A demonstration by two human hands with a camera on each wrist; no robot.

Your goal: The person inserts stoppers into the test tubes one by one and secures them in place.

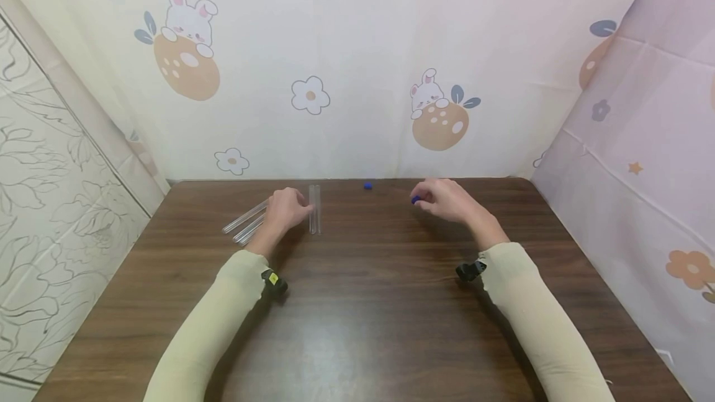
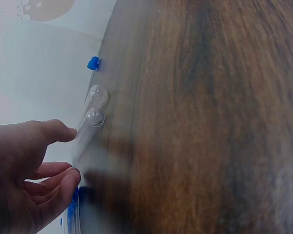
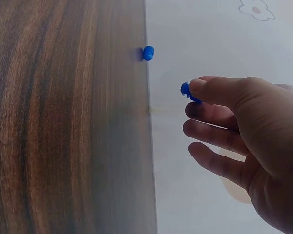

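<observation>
Between thumb and index finger my right hand [image 1: 447, 200] pinches a small blue stopper [image 3: 185, 89], held above the far part of the table. Another blue stopper [image 1: 368, 186] lies at the table's back edge, left of that hand. My left hand [image 1: 283, 209] is over the back left of the table, thumb and fingers apart with nothing between them in the left wrist view. Its thumb is close to two clear test tubes [image 1: 315, 209] lying side by side; contact is unclear. More clear tubes [image 1: 246, 219] lie slanted on its other side, partly hidden by the hand.
The brown wooden table [image 1: 357, 327] meets a patterned cloth [image 1: 357, 36] along its back edge. More cloth [image 1: 642, 203] hangs at the right. Blue pieces [image 2: 72, 209] show at the tubes below the left hand. Each wrist wears a small black camera [image 1: 472, 270].
</observation>
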